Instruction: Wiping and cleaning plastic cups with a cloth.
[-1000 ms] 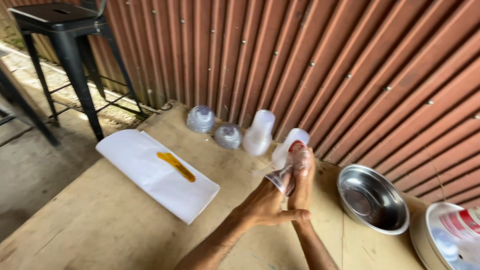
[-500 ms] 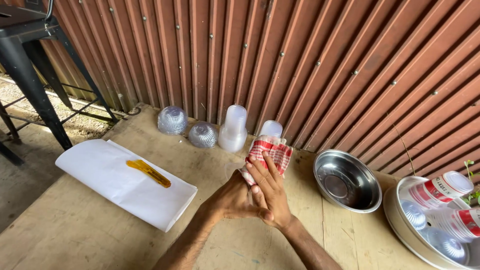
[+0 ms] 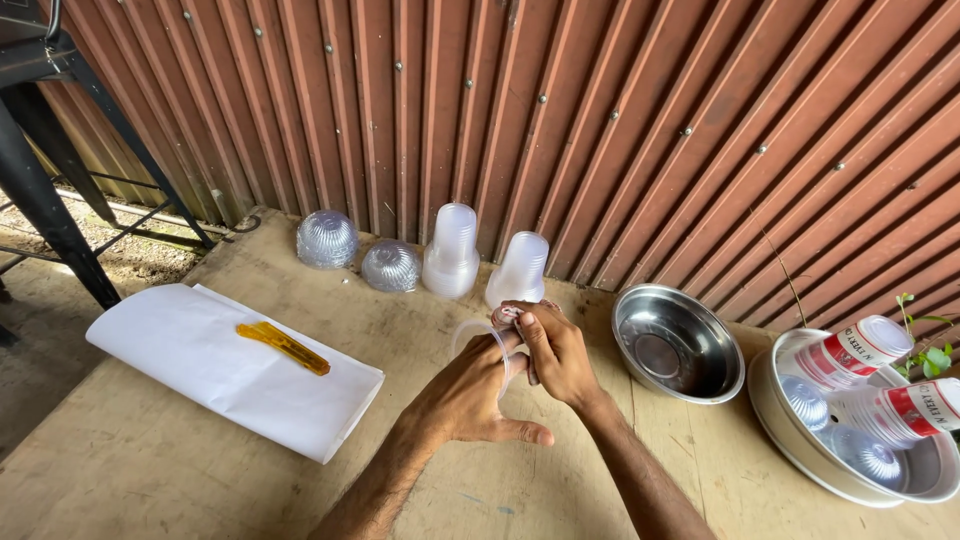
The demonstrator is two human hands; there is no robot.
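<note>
Both my hands meet over the wooden table (image 3: 140, 470) on one clear plastic cup (image 3: 478, 338). My right hand (image 3: 558, 352) wraps around the cup's closed end, where a bit of red label shows. The fingers of my left hand (image 3: 468, 392) reach into its open rim, thumb stretched out below. Just behind the hands, two stacks of upturned clear cups (image 3: 451, 252) (image 3: 520, 268) stand by the wall. Most of the held cup is hidden by my fingers.
A white sheet (image 3: 190, 365) carrying an amber tool (image 3: 283, 347) lies at the left. Two clear domed lids (image 3: 327, 239) (image 3: 391, 266) sit by the corrugated red wall. To the right are a steel bowl (image 3: 676, 345) and a round tray (image 3: 800, 440) of labelled cups. A black stool (image 3: 40, 150) stands far left.
The cup has been turned from upright with its red label showing to lying between my hands, and my left fingers have gone into its rim. The view has drifted right.
</note>
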